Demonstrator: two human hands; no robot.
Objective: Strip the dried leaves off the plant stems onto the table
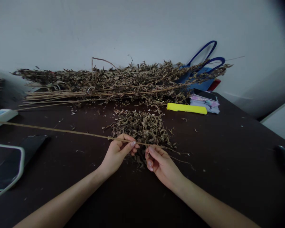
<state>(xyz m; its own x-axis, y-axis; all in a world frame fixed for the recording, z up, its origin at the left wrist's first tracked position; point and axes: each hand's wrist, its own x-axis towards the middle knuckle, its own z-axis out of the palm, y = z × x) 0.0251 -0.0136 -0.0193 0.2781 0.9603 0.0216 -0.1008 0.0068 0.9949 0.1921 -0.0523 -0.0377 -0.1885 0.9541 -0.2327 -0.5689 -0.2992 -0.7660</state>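
Note:
A long, thin dried stalk (61, 130) stretches from the left edge of the view to the middle, mostly bare along its length. My left hand (120, 150) pinches it between thumb and fingers. Close by on the right, my right hand (160, 161) is closed around the stalk's thinner end, its thumb and forefinger pressed together. Thin twigs stick out past the right hand. Under and behind both hands lies a loose pile of dried, curled leaves (142, 126), partly covered by the fingers.
Bundles of dried leafy stalks (123, 82) lie along the wall on the dark table (218, 177). A blue bag (201, 80), a phone (205, 94) on patterned cloth and a yellow object (186, 108) are at the back right. At left are a white device (4, 117) and a pale-rimmed object (22, 161).

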